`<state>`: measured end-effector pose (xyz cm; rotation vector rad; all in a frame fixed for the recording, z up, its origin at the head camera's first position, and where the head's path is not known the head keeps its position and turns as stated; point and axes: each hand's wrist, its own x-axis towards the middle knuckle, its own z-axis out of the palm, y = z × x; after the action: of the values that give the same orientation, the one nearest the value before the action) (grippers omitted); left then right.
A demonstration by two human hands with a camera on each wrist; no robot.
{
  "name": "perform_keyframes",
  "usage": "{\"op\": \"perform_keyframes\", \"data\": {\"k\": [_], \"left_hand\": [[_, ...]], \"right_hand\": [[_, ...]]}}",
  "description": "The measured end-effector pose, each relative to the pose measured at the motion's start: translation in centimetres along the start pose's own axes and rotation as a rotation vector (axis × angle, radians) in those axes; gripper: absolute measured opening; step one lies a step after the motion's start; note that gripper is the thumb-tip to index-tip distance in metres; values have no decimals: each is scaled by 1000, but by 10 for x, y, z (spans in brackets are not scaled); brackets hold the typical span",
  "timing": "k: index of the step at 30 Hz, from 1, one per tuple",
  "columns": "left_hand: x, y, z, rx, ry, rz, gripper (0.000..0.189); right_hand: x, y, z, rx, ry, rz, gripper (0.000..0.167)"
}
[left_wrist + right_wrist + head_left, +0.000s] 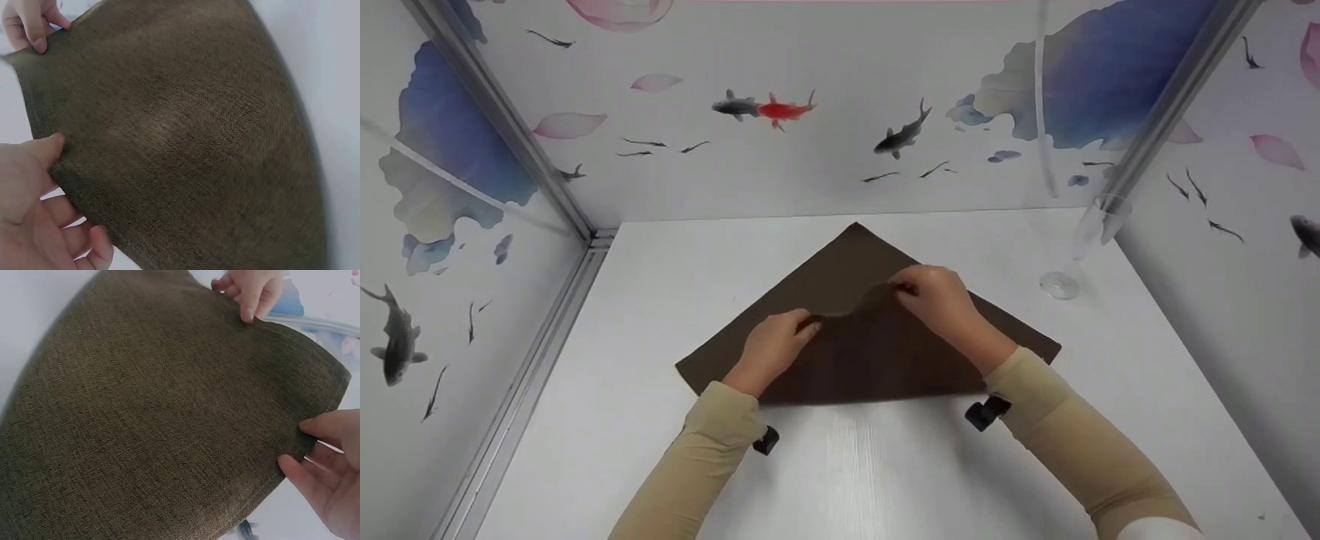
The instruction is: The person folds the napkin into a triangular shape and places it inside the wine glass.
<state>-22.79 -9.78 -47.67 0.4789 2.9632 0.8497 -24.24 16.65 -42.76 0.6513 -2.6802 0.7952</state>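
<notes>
A dark brown cloth napkin [870, 360] lies across the white table, its outline a broad triangle with the point at the back. Near its middle, both hands hold up an edge of the cloth. My left hand [776, 345] pinches that edge on the left, the thumb on the cloth's near face in the left wrist view. Farther right, my right hand [937, 296] pinches the same edge between thumb and fingers. Between the two hands the edge sags and waves. In the right wrist view the woven napkin [152, 405] shows a stitched hem by the right hand [332, 467].
A clear stemmed glass [1099, 225] stands at the table's back right, beyond the right hand. White panels with painted fish and petals enclose the table [825, 472] at the back and both sides. A metal rail [521, 375] runs along the left side.
</notes>
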Motion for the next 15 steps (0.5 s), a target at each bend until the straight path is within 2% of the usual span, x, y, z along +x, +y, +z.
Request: {"op": "perform_keyframes", "data": {"k": [4,8,11,15], "left_hand": [[-1,-12,-2,19,-24,-36,30],[-3,-29,-4,-10,-44,-89,37],[-6,-43,-3,-42,-44,-128,38],[-12,-60,-2,-82,-64,-185,34]], "right_hand": [[13,3,4,78,-4,41,12],[21,6,8,84,34,33,14],[26,10,12,18,37,-9,10],[32,19,20,-83,1,-37,15]]}}
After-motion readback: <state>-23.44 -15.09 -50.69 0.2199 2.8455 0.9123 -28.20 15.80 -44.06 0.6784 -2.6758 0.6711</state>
